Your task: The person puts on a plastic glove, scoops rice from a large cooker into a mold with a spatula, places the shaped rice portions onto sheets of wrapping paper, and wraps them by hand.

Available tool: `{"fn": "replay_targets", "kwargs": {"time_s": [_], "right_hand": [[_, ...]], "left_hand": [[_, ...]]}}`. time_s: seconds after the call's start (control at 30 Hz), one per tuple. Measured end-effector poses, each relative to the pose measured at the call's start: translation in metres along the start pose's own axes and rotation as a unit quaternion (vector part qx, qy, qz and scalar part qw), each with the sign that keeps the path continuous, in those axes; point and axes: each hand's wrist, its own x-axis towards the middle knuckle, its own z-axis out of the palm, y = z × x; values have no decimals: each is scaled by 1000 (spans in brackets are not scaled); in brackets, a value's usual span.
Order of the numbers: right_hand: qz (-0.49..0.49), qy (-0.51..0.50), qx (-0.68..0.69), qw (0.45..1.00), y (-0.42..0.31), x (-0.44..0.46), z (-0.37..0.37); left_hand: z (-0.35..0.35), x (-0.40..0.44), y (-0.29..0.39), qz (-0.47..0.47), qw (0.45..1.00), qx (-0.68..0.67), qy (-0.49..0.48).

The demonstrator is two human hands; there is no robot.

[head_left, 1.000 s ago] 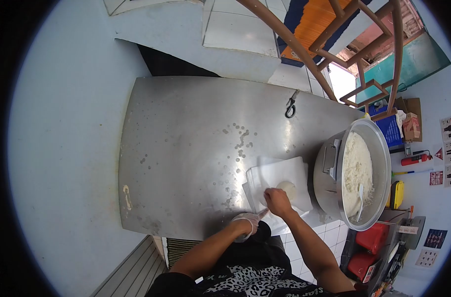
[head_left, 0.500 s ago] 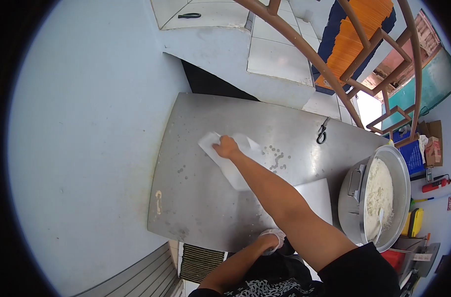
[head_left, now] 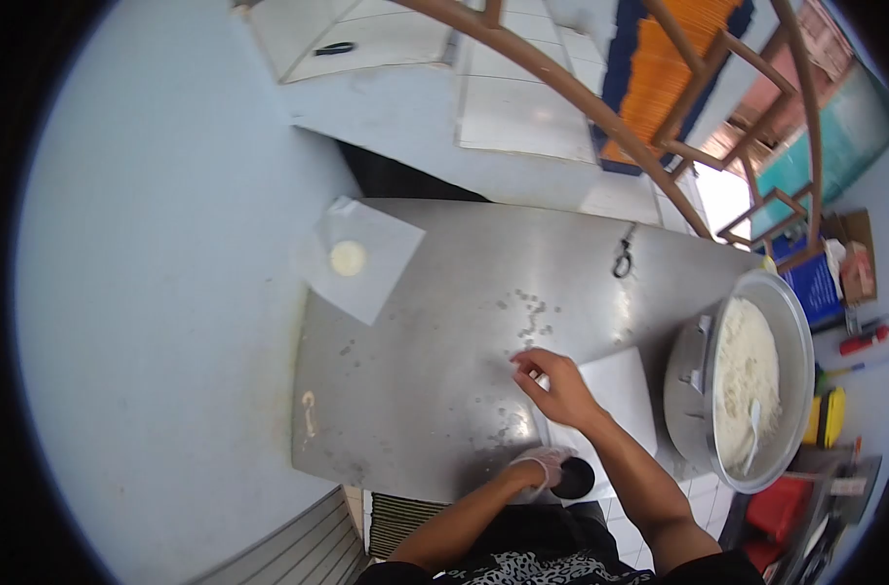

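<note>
My left hand [head_left: 545,466], in a clear plastic glove, grips a black round cup [head_left: 573,478] at the table's near edge. Over the middle of the steel table, my bare right hand [head_left: 558,388] hovers with thumb and fingers loosely bent and apart, nothing in them. It is close to a stack of white paper sheets [head_left: 620,395]. At the far left corner lies a single white paper sheet [head_left: 381,258] bearing a round white mound [head_left: 348,258], which looks like rice. To the right stands a large metal pot [head_left: 688,390] of white rice [head_left: 747,361], with a white spoon [head_left: 753,434] in it.
Scissors [head_left: 624,255] lie near the far edge of the steel table [head_left: 434,380]. Water drops dot its surface. A pale wall [head_left: 171,292] borders the left side. Beyond the table are tiled steps [head_left: 522,112] and a brown railing [head_left: 552,68].
The paper sheet is now at the far left corner, released by my right hand, and its white mound shows. That hand has drawn back toward the paper stack. The black cup has come into clearer view.
</note>
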Motion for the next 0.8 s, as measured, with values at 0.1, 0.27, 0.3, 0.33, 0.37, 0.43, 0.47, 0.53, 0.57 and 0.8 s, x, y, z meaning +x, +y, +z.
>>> {"fn": "replay_targets", "kwargs": {"time_s": [0.1,0.27,0.3,0.33,0.37,0.43,0.47,0.53,0.57,0.8], "right_hand": [[109,126,-69,984,-23,-91,-64],[166,153,-94,970,-41,-163,-101],[193,177,-72,962,-45,-170,-116],[216,198,-49,955,-49,-175,-133],[234,215,-25,948,-50,-180,-150],[186,210,-10,960,-43,-196,-174],[173,196,6,965,-36,-206,-190],[122,197,164,959,-3,-235,-235],[165,296,153,928,27,-254,-264],[407,43,-345,845,169,-356,-360]], "left_hand": [[-53,-38,39,11,989,-99,105],[-126,-78,169,55,935,-185,297],[-140,-84,191,154,937,-156,272],[-152,-85,212,250,927,-129,249],[-158,-78,233,278,916,-54,283],[-159,-61,265,322,875,94,349],[-152,-47,273,312,907,-5,282],[-136,-18,285,305,918,-96,235],[-127,-6,291,296,920,-141,214],[-102,77,368,149,921,72,352]]}}
